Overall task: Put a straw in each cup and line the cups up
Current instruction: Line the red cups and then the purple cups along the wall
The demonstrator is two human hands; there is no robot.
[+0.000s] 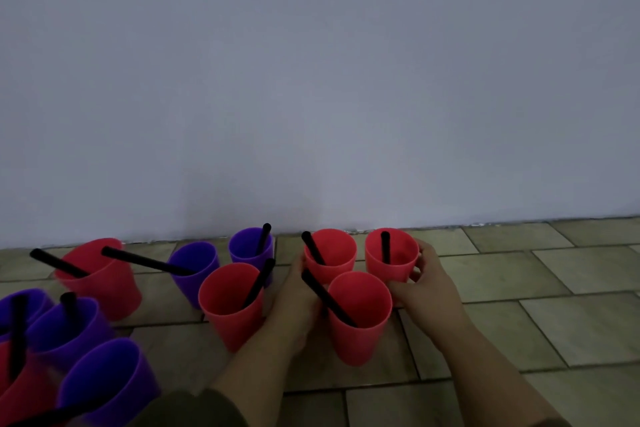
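On a tiled floor point(519, 274) at the foot of a pale wall point(311, 80), a person crowds three red cups together, each already holding a black straw. The light, top-heavy cups could tip if squeezed or shoved unevenly, and the near cup's long slanting straw point(327, 298) leans toward the left hand point(298, 291), where a knuckle could flick it out. That hand curves half open against the far-left red cup point(330, 260) and the near red cup point(360, 315), pressing rather than clasping. The right hand point(420, 282) wraps partway around the far-right red cup point(391, 256), fingers touching its side. To the left, red and purple cups stand scattered, not yet in line.
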